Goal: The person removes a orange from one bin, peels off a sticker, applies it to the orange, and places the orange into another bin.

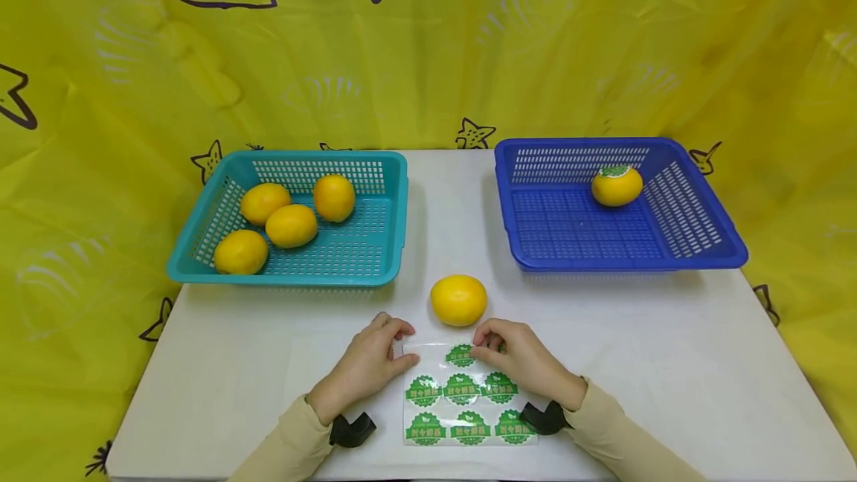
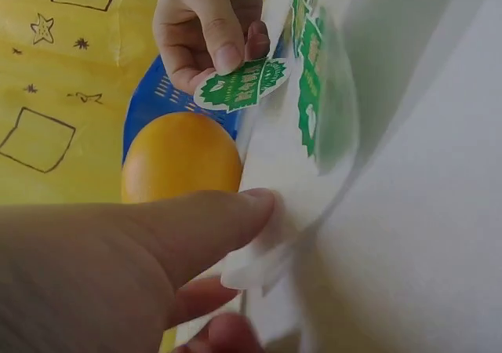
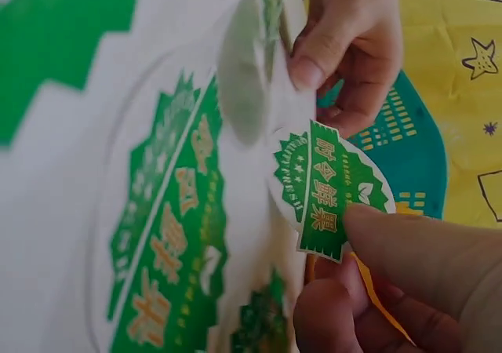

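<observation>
A clear-backed sheet of round green-and-white stickers (image 1: 423,391) lies on the table before me. My left hand (image 1: 375,355) pinches its far left corner, the thumb (image 2: 247,212) on top and fingers beneath. My right hand (image 1: 525,355) holds one sticker (image 3: 325,192) by its edge between thumb and fingers. That sticker stands up from the sheet, its printed face showing in both wrist views. Just beyond the hands sits a yellow lemon-like fruit (image 1: 458,300), which neither hand touches.
At the back left stands a teal basket (image 1: 348,274) with several yellow fruits (image 1: 291,226). A blue basket (image 1: 589,262) at the back right holds one fruit (image 1: 617,188) with a green sticker on top. Behind the white table (image 1: 268,378) hangs a yellow patterned cloth (image 1: 428,58).
</observation>
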### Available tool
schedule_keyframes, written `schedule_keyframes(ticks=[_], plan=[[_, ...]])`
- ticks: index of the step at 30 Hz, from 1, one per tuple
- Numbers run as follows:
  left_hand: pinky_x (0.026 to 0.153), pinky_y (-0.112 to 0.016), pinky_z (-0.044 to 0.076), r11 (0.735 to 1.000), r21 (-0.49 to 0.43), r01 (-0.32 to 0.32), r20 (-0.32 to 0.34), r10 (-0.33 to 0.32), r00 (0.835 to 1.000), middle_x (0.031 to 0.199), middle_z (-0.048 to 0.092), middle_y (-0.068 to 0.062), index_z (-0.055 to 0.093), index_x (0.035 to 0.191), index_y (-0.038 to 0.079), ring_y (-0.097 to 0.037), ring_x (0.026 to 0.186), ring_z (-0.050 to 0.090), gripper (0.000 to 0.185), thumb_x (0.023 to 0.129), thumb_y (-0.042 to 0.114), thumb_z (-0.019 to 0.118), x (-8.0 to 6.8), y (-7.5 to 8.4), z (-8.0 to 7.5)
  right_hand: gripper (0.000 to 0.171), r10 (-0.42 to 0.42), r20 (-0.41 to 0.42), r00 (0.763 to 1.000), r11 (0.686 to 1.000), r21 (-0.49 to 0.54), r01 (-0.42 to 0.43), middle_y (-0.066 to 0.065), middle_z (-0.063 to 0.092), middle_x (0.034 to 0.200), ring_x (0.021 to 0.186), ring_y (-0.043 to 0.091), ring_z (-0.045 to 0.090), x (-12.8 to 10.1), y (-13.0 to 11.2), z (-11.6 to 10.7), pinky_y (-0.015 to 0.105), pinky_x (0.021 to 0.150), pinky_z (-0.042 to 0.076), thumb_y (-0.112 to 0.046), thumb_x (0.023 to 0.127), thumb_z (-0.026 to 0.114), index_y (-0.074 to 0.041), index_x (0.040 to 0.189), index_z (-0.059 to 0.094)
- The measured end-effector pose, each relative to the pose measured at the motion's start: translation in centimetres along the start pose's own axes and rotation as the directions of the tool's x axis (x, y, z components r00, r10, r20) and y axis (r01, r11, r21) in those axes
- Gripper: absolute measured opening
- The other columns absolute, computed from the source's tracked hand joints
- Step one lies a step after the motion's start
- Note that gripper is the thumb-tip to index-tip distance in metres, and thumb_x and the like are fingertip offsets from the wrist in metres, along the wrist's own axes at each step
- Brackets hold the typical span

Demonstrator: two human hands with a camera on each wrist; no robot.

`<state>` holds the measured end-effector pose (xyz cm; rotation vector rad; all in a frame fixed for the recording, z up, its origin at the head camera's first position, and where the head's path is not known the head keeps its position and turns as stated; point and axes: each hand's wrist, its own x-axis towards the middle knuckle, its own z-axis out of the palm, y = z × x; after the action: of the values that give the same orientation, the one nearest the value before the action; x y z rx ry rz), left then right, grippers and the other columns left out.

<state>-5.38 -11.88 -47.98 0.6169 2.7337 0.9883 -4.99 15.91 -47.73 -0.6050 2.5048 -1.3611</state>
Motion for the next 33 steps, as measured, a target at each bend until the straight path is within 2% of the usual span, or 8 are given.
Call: schedule_keyframes(ticks=[3, 5, 11, 17, 20, 26, 30, 33], plan=[[0.06, -0.027, 0.041, 1.0, 0.027, 0.002, -0.06, 0.0, 0.998, 0.099, 0.051, 0.001, 0.06, 0.119, 0.01, -0.009, 0.07, 0.044, 0.041, 0.087, 0.031, 0.076, -0.2, 0.6, -0.3, 0.008, -0.002, 0.005, 1.0, 0.999, 0.049, 0.001, -0.009, 0.06, 0.078, 0.067, 0.01, 0.054, -0.2, -0.6, -0.7, 0.024, 0.058, 0.046, -0.013, 0.091, 0.071, -0.014, 0.094, 0.064], [0.06, -0.026, 0.042, 0.999, 0.009, -0.039, -0.093, 0.039, 0.995, 0.1, 0.054, 0.002, 0.061, 0.119, 0.011, -0.008, 0.068, 0.045, 0.038, 0.09, 0.033, 0.073, -0.1, 1.2, -0.5, 0.008, -0.021, -0.026, 0.999, 0.998, 0.063, 0.023, -0.008, 0.061, 0.078, 0.066, 0.011, 0.054, -0.2, -1.0, -1.1, 0.023, 0.057, 0.045, -0.014, 0.09, 0.072, -0.015, 0.094, 0.065], [0.056, -0.021, 0.041, 0.974, -0.099, -0.205, -0.099, 0.195, 0.976, 0.087, 0.056, 0.015, 0.067, 0.103, 0.016, -0.003, 0.063, 0.044, 0.017, 0.096, 0.032, 0.065, 1.5, 3.2, -0.8, 0.01, -0.125, -0.138, 0.983, 0.99, 0.044, 0.132, -0.011, 0.062, 0.077, 0.065, 0.01, 0.054, 0.8, -1.9, -2.2, 0.022, 0.056, 0.044, -0.012, 0.088, 0.074, -0.014, 0.093, 0.065], [0.052, -0.021, 0.039, 0.946, -0.161, -0.28, -0.178, 0.251, 0.951, 0.074, 0.051, 0.013, 0.068, 0.091, 0.014, -0.005, 0.059, 0.043, 0.005, 0.094, 0.018, 0.068, 3.0, 3.8, -0.7, 0.011, -0.17, -0.197, 0.966, 0.981, 0.062, 0.185, -0.007, 0.064, 0.08, 0.066, 0.012, 0.056, 1.6, -2.4, -2.6, 0.024, 0.056, 0.048, -0.007, 0.088, 0.074, -0.009, 0.096, 0.066], [0.051, -0.022, 0.038, 0.935, -0.218, -0.279, -0.209, 0.235, 0.949, 0.072, 0.051, 0.011, 0.068, 0.09, 0.012, -0.006, 0.059, 0.043, 0.005, 0.094, 0.016, 0.068, 3.5, 3.8, -0.6, 0.012, -0.129, -0.229, 0.965, 0.985, 0.084, 0.152, -0.002, 0.065, 0.081, 0.066, 0.014, 0.057, 1.7, -2.4, -2.7, 0.026, 0.057, 0.049, -0.006, 0.088, 0.073, -0.005, 0.098, 0.067], [0.05, -0.022, 0.037, 0.915, -0.329, -0.232, -0.209, 0.169, 0.963, 0.068, 0.052, 0.01, 0.069, 0.09, 0.012, -0.007, 0.057, 0.044, 0.006, 0.094, 0.015, 0.067, 4.3, 3.5, -0.3, 0.005, -0.033, -0.228, 0.973, 0.995, 0.088, 0.055, 0.011, 0.064, 0.076, 0.063, 0.015, 0.053, 1.9, -3.4, -2.7, 0.025, 0.055, 0.046, -0.003, 0.091, 0.068, 0.001, 0.095, 0.068], [0.05, -0.022, 0.036, 0.919, -0.343, -0.195, -0.203, 0.131, 0.97, 0.065, 0.051, 0.008, 0.069, 0.088, 0.013, -0.008, 0.057, 0.044, 0.008, 0.094, 0.019, 0.068, 4.6, 3.4, -0.1, 0.007, -0.007, -0.246, 0.969, 0.997, 0.072, 0.025, 0.007, 0.062, 0.073, 0.062, 0.014, 0.052, 2.1, -3.6, -2.6, 0.024, 0.055, 0.045, -0.005, 0.091, 0.069, 0.002, 0.093, 0.068], [0.05, -0.022, 0.036, 0.929, -0.328, -0.168, -0.218, 0.099, 0.971, 0.064, 0.05, 0.008, 0.068, 0.085, 0.014, -0.008, 0.057, 0.044, 0.012, 0.093, 0.023, 0.069, 4.8, 3.4, 0.0, 0.011, 0.009, -0.267, 0.964, 0.997, 0.078, 0.012, -0.001, 0.061, 0.072, 0.062, 0.013, 0.052, 2.5, -2.3, -2.3, 0.024, 0.054, 0.045, -0.013, 0.091, 0.072, -0.002, 0.091, 0.07]])
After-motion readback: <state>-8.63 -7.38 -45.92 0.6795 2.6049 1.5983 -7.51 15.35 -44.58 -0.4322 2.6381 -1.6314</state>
